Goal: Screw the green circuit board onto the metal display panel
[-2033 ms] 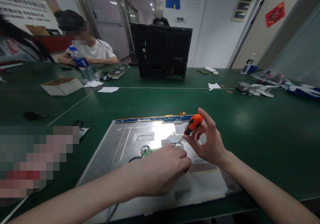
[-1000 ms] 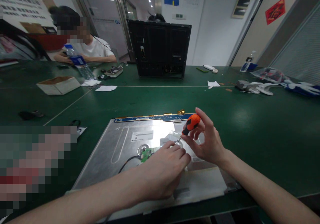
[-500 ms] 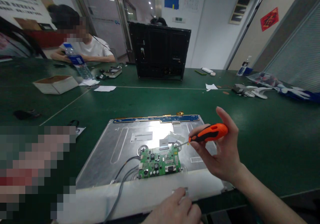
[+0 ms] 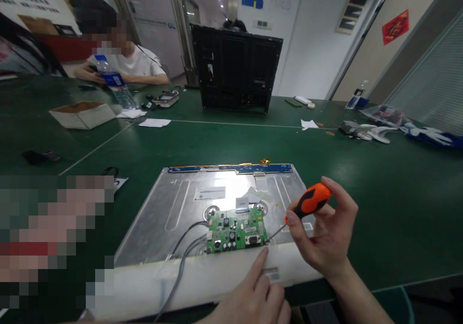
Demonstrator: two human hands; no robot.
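The right hand (image 4: 325,239) pinched the orange screwdriver (image 4: 310,201) aslant, so its tip met the near right corner of the green circuit board (image 4: 235,230) on the metal panel (image 4: 173,218), which lay flat on the desk (image 4: 361,169). The left hand (image 4: 258,295) gripped nothing; its forefinger was stretched beside that tip, seemingly to steady it.

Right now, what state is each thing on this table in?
metal panel, flat on the green table.
circuit board, lying bare on the metal panel, grey wires attached.
screwdriver, held in the right hand, tip at the board's near right corner.
left hand, index fingertip on the panel's white edge.
cardboard box, open.
black casing, upright.
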